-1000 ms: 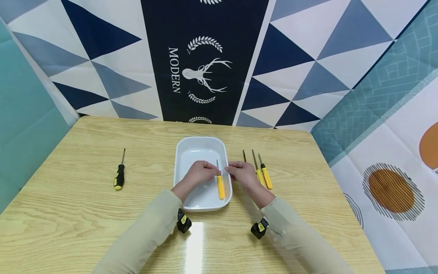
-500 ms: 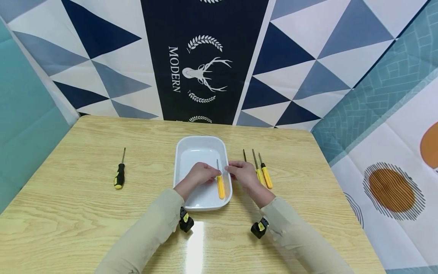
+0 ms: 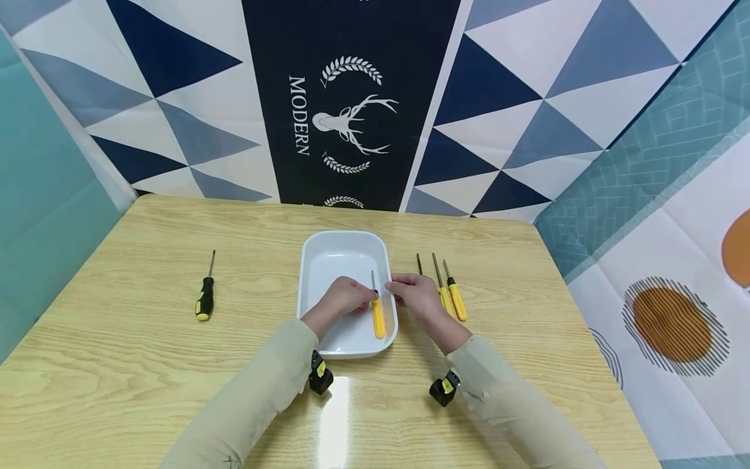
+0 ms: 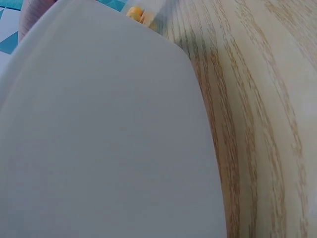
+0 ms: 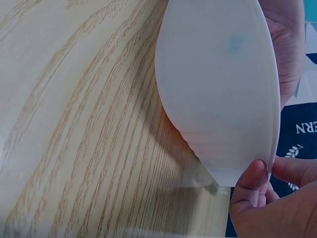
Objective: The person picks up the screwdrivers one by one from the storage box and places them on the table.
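A white rectangular tray (image 3: 346, 356) stands on the wooden table. Inside it, by the right wall, is a screwdriver (image 3: 378, 319) with a yellow handle, its thin shaft pointing to the back. My left hand (image 3: 342, 297) reaches over the tray and pinches this screwdriver near the top of its handle. My right hand (image 3: 417, 296) pinches the tray's right rim between thumb and fingers, plainest in the right wrist view, where the hand (image 5: 277, 198) is at the lower right. The tray's outer wall (image 4: 109, 124) fills most of the left wrist view and hides the screwdriver there.
Several screwdrivers lie right of the tray, among them one with a yellow handle and black collar (image 3: 456, 301); my right hand partly covers the others. A black-and-yellow screwdriver (image 3: 205, 296) lies at the left. A patterned cloth (image 3: 351, 130) hangs behind the table (image 3: 146, 365).
My left forearm has shifted slightly to the right, with the fingers still at the screwdriver. My right hand keeps its place on the rim. The head view has tilted a little.
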`<state>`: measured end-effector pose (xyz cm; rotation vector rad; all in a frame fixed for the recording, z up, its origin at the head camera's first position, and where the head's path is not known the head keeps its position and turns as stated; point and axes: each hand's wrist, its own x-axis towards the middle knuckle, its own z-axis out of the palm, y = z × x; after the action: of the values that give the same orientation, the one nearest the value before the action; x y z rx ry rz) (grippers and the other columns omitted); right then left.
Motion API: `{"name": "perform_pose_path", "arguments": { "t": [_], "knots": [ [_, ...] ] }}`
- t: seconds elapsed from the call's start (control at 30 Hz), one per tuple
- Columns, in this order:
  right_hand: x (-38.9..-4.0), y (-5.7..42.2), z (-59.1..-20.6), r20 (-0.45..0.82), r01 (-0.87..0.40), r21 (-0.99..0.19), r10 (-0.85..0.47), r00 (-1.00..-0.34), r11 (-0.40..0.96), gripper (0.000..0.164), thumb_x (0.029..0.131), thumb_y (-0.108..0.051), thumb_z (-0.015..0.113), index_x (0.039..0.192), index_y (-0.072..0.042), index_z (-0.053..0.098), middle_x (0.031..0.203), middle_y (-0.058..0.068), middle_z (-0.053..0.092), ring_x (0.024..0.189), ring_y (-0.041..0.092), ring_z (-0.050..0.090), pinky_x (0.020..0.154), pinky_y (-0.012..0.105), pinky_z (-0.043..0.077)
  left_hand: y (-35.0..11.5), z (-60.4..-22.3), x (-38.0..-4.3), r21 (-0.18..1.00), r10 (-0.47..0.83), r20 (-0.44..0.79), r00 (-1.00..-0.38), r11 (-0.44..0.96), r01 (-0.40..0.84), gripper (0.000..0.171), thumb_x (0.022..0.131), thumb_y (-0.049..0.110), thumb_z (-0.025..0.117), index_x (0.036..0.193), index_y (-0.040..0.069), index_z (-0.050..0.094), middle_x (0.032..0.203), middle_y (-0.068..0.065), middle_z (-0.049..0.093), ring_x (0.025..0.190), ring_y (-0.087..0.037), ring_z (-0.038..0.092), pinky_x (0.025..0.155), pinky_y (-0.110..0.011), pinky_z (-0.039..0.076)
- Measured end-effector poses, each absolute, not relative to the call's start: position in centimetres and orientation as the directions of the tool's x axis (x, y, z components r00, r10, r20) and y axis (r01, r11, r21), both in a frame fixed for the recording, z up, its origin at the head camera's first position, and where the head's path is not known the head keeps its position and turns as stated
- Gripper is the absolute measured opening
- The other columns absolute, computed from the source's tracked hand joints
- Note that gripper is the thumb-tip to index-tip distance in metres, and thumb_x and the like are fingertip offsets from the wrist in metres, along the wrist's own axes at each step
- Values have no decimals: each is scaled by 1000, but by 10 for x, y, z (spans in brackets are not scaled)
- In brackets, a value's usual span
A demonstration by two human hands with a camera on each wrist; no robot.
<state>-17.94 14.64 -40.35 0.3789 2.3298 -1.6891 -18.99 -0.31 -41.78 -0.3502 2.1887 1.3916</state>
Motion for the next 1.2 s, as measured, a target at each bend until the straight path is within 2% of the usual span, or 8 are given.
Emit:
{"name": "perform_pose_path", "arguments": {
  "t": [0.2,0.5,0.7,0.93,1.2],
  "knots": [
    [-178,146,-403,-337,339,-891,63,-940,302,31,90,-14,62,118,-1,62,115,16,62,78,12,58,66,20,52,-1,-417,-190,768,76,-545,-835,445,-460,20,81,23,68,89,5,69,75,-3,61,67,-13,56,61,-20,50],
    [-179,146,-403,-333,336,-893,61,-941,300,31,90,-14,62,118,-1,63,114,16,63,76,11,58,66,20,52,3,-414,-191,735,50,-561,-827,490,-469,17,81,21,67,79,4,65,67,-2,58,60,-12,54,55,-19,47],
    [-179,147,-404,-335,337,-893,57,-940,300,31,90,-14,62,118,-1,63,114,16,63,77,12,58,67,20,53,8,-416,-193,713,25,-581,-814,498,-494,14,82,17,66,80,4,62,70,-4,58,60,-12,55,54,-19,52],
    [-178,147,-402,-344,344,-892,53,-938,295,30,91,-16,62,117,-2,63,113,15,63,79,13,58,69,23,53,12,-419,-195,720,36,-571,-820,501,-480,13,80,12,65,71,4,58,63,-4,58,53,-11,56,50,-19,53],
    [-178,147,-402,-332,329,-898,41,-943,294,31,90,-15,61,118,-1,63,105,13,64,79,12,57,66,20,51,14,-417,-194,713,25,-577,-816,502,-489,13,80,10,67,73,4,58,60,-4,57,47,-10,55,48,-19,53]
  ]
}}
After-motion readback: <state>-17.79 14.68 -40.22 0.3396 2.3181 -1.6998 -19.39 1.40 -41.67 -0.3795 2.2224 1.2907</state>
